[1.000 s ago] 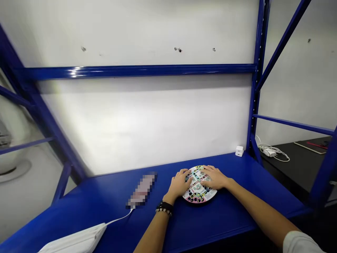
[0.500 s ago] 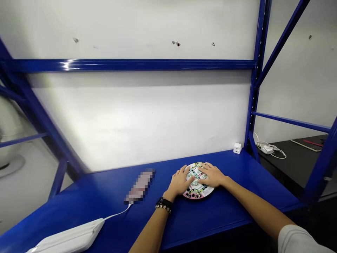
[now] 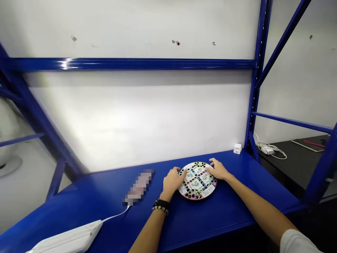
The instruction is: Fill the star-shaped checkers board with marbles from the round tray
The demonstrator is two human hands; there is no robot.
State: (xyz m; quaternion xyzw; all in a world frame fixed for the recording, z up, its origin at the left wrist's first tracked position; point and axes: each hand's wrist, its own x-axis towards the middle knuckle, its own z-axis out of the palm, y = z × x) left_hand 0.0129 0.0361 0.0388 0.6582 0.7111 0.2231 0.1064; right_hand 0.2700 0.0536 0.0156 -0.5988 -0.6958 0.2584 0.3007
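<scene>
My left grip [image 3: 172, 182] and right grip [image 3: 218, 169] sit on opposite edges of a round printed board [image 3: 197, 181], fingers curved over it; I can't tell if either is clamping. The board lies flat on the blue counter [image 3: 237, 200] between them, a pixelated object [image 3: 138, 186] near the left grip.

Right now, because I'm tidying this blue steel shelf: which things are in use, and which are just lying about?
In use: round printed game board, with the left hand and right hand at its rim.

Lying about: pixelated oblong item, white corded device, white plug charger, white adapter on the black table.
</scene>
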